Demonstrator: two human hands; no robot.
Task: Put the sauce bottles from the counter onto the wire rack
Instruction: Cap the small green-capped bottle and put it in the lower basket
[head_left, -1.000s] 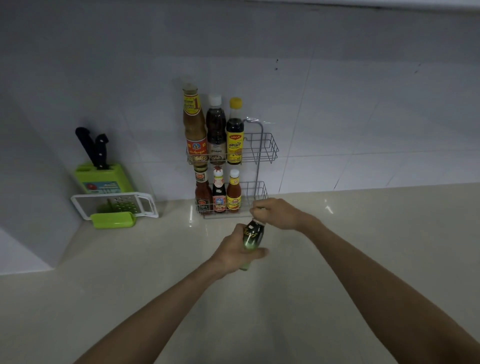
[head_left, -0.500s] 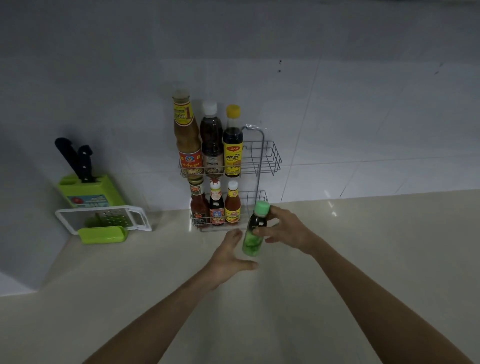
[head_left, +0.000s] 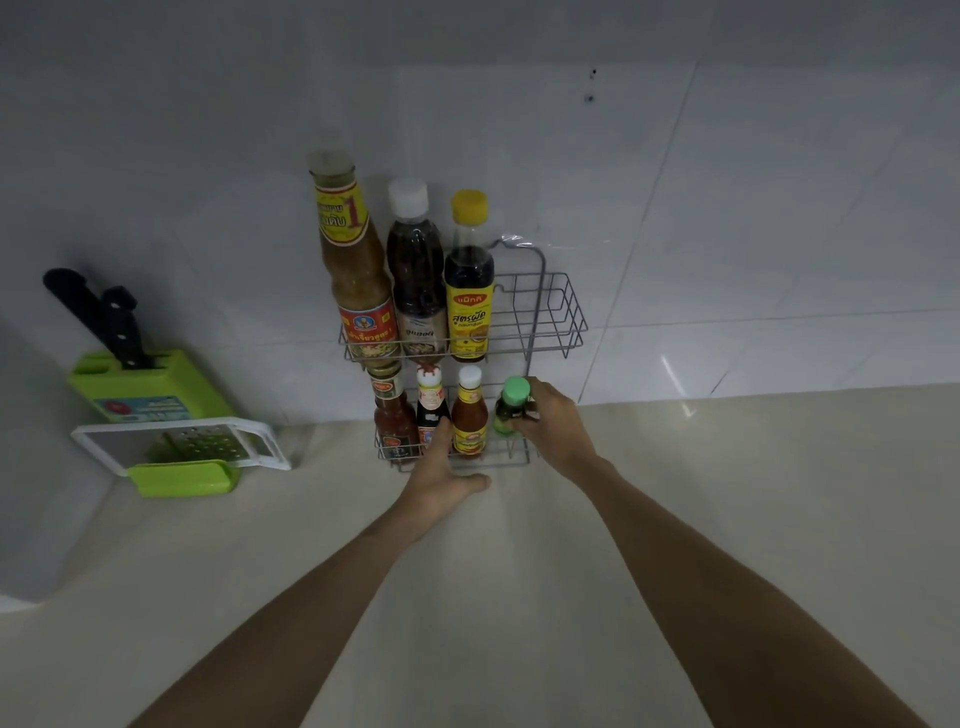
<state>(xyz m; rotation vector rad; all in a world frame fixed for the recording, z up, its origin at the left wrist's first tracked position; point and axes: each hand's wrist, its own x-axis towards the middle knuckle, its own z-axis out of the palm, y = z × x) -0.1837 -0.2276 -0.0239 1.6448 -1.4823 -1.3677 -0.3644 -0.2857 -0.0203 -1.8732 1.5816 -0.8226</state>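
Currently the right hand (head_left: 553, 431) grips the green-capped sauce bottle (head_left: 511, 402), upright at the wire rack (head_left: 561, 312) lower tier, just left of its palm. The left hand (head_left: 439, 478), fingers straight, touches the tier's front.

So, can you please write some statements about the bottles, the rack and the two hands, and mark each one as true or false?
1. The right hand grips the green-capped bottle at the right end of the wire rack, on its lower level. True.
2. The rack's upper level holds four bottles. False: it holds three tall bottles.
3. The left hand holds a bottle. False: it holds nothing; its fingers reach to the front of the lower level.
4. Black-handled knives stand in a green block left of the rack. True.
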